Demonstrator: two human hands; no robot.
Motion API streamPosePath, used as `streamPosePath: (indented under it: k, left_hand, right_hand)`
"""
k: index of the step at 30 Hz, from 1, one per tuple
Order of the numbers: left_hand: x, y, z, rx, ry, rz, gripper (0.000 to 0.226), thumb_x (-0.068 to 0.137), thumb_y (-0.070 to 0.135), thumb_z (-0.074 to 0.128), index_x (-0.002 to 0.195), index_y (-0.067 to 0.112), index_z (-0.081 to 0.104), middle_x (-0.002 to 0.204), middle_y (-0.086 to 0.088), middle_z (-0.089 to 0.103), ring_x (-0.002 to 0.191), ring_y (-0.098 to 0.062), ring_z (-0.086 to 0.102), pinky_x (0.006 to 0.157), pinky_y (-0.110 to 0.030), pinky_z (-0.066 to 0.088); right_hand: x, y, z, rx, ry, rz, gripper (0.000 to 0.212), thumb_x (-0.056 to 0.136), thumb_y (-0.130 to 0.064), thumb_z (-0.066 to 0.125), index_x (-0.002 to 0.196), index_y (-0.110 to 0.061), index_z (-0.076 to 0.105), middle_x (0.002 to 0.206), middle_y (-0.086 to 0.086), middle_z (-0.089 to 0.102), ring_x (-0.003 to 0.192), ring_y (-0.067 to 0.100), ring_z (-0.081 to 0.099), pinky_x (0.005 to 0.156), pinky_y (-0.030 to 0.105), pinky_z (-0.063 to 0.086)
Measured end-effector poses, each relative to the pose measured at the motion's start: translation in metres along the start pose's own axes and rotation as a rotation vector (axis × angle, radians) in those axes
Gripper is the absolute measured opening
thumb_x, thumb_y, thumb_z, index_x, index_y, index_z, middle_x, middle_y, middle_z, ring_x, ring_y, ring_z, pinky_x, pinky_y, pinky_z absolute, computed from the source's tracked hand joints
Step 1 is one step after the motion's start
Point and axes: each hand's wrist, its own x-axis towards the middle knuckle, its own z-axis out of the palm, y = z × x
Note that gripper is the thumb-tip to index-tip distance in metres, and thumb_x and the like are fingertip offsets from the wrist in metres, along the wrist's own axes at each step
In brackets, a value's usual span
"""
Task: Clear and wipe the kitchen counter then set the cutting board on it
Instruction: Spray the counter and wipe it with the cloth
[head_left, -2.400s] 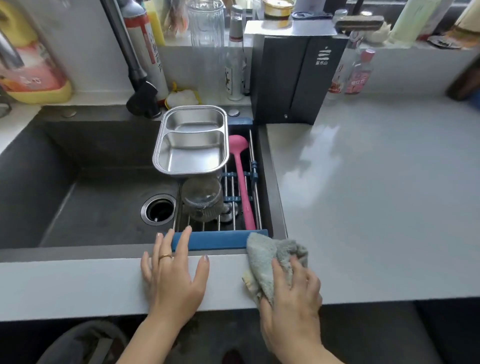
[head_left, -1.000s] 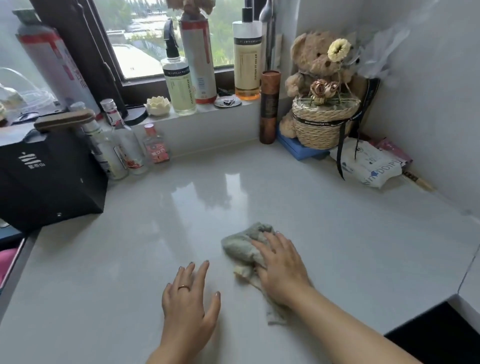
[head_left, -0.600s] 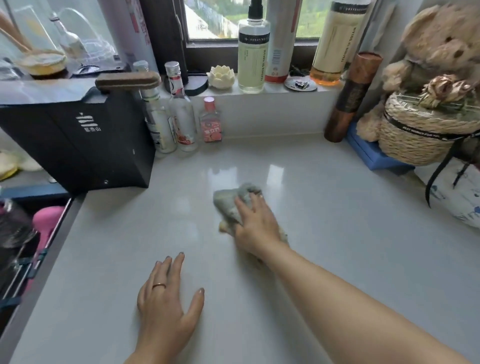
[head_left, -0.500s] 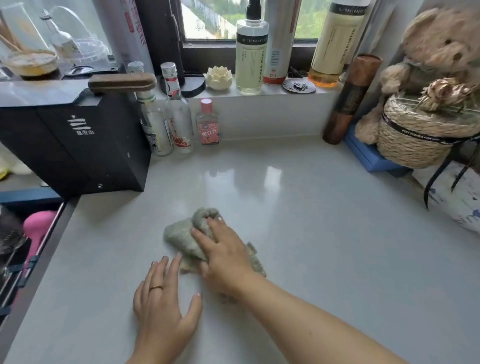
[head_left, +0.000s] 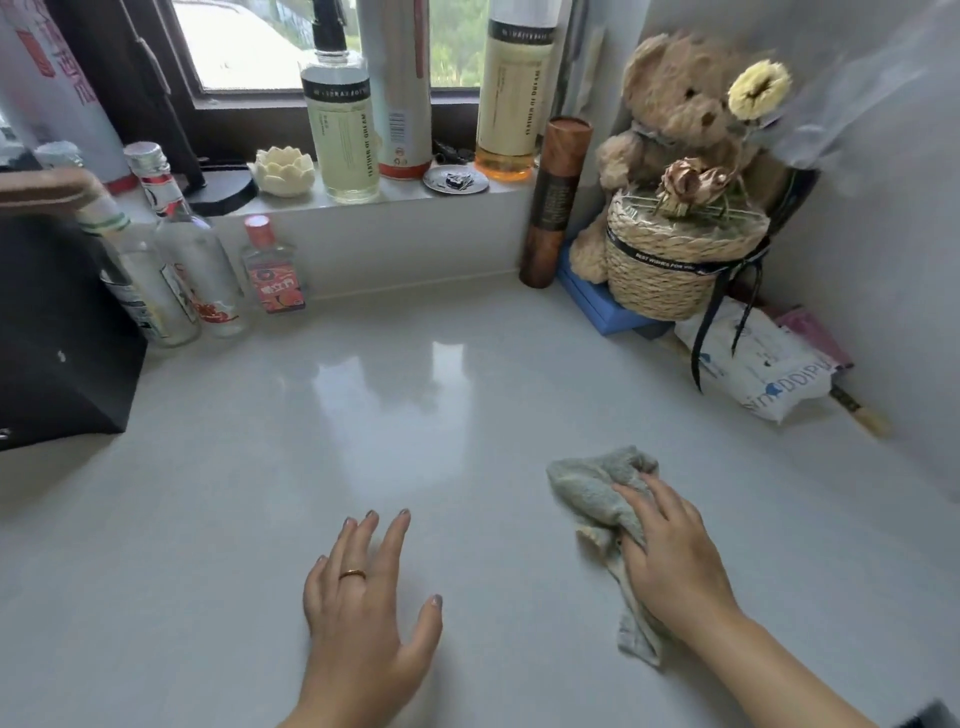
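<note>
A crumpled grey-green cloth (head_left: 587, 488) lies on the pale glossy counter (head_left: 363, 415), right of centre. My right hand (head_left: 670, 561) presses flat on the cloth's near part, fingers spread over it. My left hand (head_left: 363, 597) rests palm down on the bare counter to the cloth's left, fingers apart, a ring on one finger, holding nothing. No cutting board is in view.
A black box (head_left: 57, 343) stands at the left edge. Three glass bottles (head_left: 192, 275) line the back wall. A brown tube (head_left: 556, 202), a teddy bear (head_left: 675, 119) behind a woven basket (head_left: 675, 265), and a white packet (head_left: 763, 369) fill the back right corner.
My right hand has slid the cloth from the left-centre of the counter over to the right. My left hand has stayed flat on the counter. The view has turned to the right.
</note>
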Motion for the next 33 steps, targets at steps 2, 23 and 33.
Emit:
streamPosePath:
  k: [2,23,33]
  left_hand:
    - [0.0,0.02,0.015,-0.015,-0.024,0.016,0.082,0.06,0.057,0.028,0.136,0.025,0.034,0.147,-0.009,0.033,0.141,-0.024,0.019,0.112,-0.045,0.01]
    - [0.0,0.14,0.08,0.043,-0.329,0.309,0.07,0.073,0.048,0.036,0.139,0.03,0.019,0.151,-0.004,0.023,0.142,-0.015,0.009,0.113,-0.035,0.006]
    - [-0.057,0.148,0.061,-0.398,-0.626,0.671,0.04,0.083,0.018,0.061,0.122,0.019,0.052,0.109,0.0,0.062,0.105,-0.014,0.056,0.087,-0.022,0.038]
  right_hand:
    - [-0.006,0.039,-0.022,0.022,0.04,0.1,0.048,0.088,-0.015,0.054,0.134,-0.016,0.044,0.149,0.011,0.033,0.134,0.03,0.03,0.11,0.037,0.027]
    - [-0.059,0.098,-0.044,0.355,0.381,0.175,0.045,0.083,-0.021,0.061,0.127,-0.014,0.052,0.147,0.014,0.036,0.14,0.028,0.023,0.11,0.037,0.023]
    - [-0.203,0.004,-0.021,0.841,0.485,0.573,0.021,0.088,-0.019,0.057,0.092,-0.04,0.058,0.094,-0.015,0.067,0.088,-0.004,0.063,0.073,0.007,0.05]
